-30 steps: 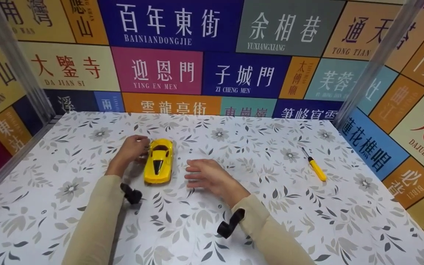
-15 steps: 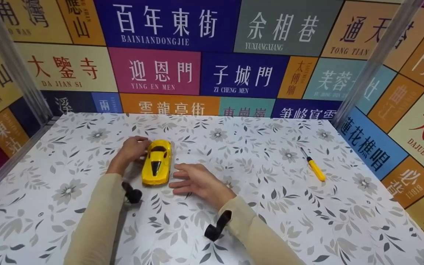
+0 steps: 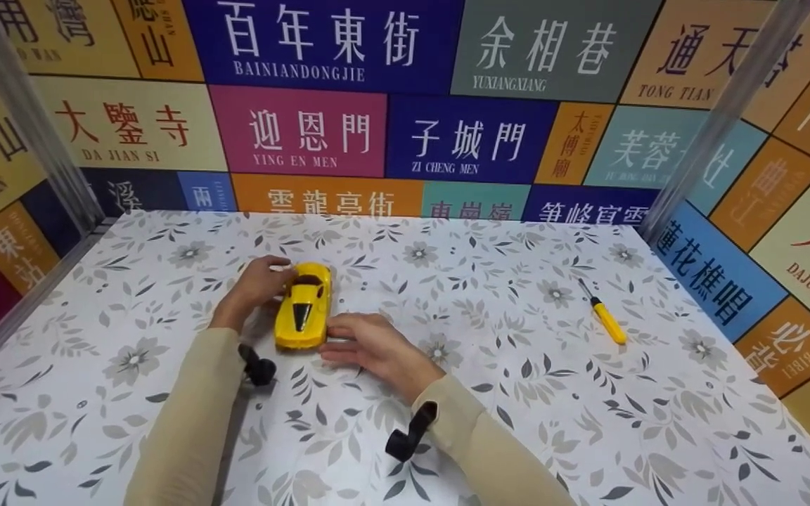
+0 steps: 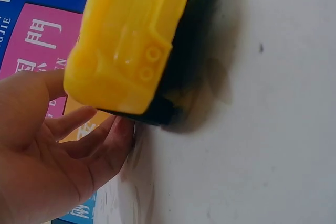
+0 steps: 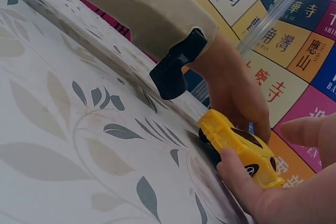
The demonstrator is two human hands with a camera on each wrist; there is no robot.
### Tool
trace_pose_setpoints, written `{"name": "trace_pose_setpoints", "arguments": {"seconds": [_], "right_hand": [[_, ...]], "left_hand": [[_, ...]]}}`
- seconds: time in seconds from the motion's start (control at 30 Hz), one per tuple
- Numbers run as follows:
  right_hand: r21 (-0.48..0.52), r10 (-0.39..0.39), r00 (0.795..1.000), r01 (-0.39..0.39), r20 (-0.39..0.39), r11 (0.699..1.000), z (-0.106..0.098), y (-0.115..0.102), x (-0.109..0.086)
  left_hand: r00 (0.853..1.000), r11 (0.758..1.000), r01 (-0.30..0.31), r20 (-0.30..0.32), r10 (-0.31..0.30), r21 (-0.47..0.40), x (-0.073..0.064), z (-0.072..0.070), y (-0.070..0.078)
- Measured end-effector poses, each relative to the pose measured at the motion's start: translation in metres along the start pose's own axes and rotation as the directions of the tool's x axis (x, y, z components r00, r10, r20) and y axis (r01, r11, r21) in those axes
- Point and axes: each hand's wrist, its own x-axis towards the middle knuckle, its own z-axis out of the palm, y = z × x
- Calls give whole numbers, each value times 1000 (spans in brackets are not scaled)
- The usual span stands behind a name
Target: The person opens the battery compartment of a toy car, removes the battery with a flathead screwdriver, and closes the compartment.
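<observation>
Hands apart, left hand with unclear grip, right hand straight-fingered, we should steady the sleek yellow plastic toy car evenly between them.

Yellow toy car is seen in the head view from above its near end, forward and down; in the left-wrist view from very close at that end, tilted; in the right-wrist view from its right, less closely, leftward. Car and left hand are shared by both wrist views.
</observation>
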Motion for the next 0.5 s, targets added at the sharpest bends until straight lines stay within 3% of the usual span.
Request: {"name": "trace_pose_setpoints", "arguments": {"seconds": [0.2,0.5], "right_hand": [[-32,2,1000,-3,-9,999,-1,3,2],[-136,-34,997,26,-63,990,0,3,1]], "left_hand": [[1000,1000,-31,6,31,-2,-3,3,-3],[999,998,42,-7,-42,-53,-9,5,1]]}}
